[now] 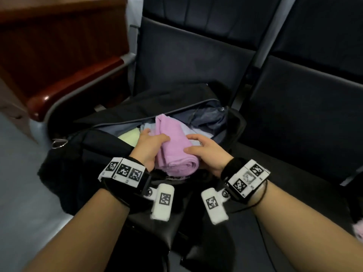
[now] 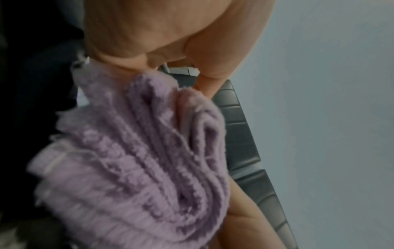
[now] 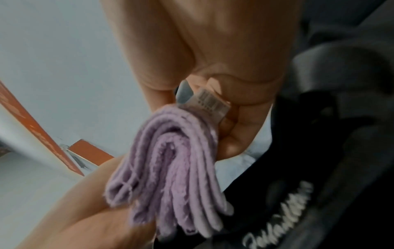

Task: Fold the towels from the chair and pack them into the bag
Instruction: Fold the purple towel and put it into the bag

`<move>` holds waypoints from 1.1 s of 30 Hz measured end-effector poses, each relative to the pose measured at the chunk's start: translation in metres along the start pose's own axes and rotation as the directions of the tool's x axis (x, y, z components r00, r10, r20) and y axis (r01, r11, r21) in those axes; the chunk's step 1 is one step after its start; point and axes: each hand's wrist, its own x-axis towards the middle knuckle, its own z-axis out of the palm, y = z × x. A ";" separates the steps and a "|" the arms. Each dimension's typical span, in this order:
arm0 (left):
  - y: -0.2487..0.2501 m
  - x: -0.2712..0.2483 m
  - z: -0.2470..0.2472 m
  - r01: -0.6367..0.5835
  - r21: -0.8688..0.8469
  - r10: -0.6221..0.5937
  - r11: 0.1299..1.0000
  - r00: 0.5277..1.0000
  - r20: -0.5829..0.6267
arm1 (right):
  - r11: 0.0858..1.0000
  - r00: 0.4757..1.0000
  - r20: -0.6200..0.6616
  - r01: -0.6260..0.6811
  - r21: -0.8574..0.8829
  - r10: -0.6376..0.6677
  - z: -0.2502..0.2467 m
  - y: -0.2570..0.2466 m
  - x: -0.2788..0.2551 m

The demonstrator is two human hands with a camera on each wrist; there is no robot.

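A folded lilac towel is held over the open mouth of a black duffel bag that sits on a dark seat. My left hand grips the towel's left side, thumb on top. My right hand grips its right side, fingers curled over the edge. In the left wrist view the towel's stacked folds fill the middle. In the right wrist view the towel shows its folded end, with a white label by my fingers. Inside the bag lie a pale yellow towel and a pale blue one.
The bag rests on a row of dark padded seats. A red-brown wooden armrest with a metal frame stands at the left. Grey floor lies at the lower left. Something pink shows at the right edge.
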 end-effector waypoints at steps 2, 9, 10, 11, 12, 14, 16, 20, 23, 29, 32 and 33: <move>0.007 0.023 -0.010 -0.018 0.047 0.020 0.999 0.998 -0.051 | 0.999 0.999 0.009 -0.035 0.022 0.034 0.013 -0.003 0.028; 0.010 0.078 -0.019 -0.130 0.153 0.152 0.980 0.979 -0.138 | 0.991 0.988 -0.100 0.125 0.038 -0.121 0.042 0.004 0.094; 0.006 0.082 -0.021 -0.130 0.181 0.158 0.975 0.976 -0.149 | 0.989 0.984 -0.094 0.147 -0.034 -0.150 0.044 0.010 0.099; 0.000 0.087 -0.022 -0.100 0.208 0.135 0.973 0.978 -0.159 | 0.980 0.983 -0.082 0.154 -0.125 -0.165 0.045 0.017 0.103; -0.006 0.090 -0.023 -0.052 0.233 0.092 0.971 0.982 -0.164 | 0.963 0.983 -0.066 0.150 -0.224 -0.169 0.046 0.024 0.106; -0.018 0.095 -0.023 0.022 0.280 0.028 0.960 0.985 -0.172 | 0.898 0.987 -0.023 0.137 -0.417 -0.161 0.047 0.036 0.108; -0.027 0.099 -0.024 0.015 0.350 0.050 0.937 0.983 -0.176 | 0.818 0.988 0.047 0.146 -0.557 -0.145 0.049 0.043 0.108; -0.030 0.098 -0.025 -0.005 0.519 0.059 0.855 0.994 -0.087 | 0.643 0.985 0.136 0.173 -0.746 -0.108 0.047 0.042 0.103; -0.025 0.084 -0.020 0.001 0.625 0.045 0.781 0.997 -0.057 | 0.595 0.981 0.158 0.193 -0.780 -0.112 0.046 0.036 0.087; -0.007 0.017 0.017 -0.163 0.864 0.337 0.477 0.941 -0.008 | 0.664 0.953 0.004 0.213 -0.717 -0.303 -0.014 0.013 -0.001; -0.007 -0.029 0.074 -0.380 0.814 0.427 0.440 0.886 0.182 | 0.730 0.907 -0.161 0.197 -0.655 -0.389 -0.077 0.010 -0.069; -0.011 -0.045 0.098 -0.441 0.786 0.432 0.433 0.867 0.249 | 0.741 0.894 -0.209 0.177 -0.648 -0.396 -0.100 0.013 -0.093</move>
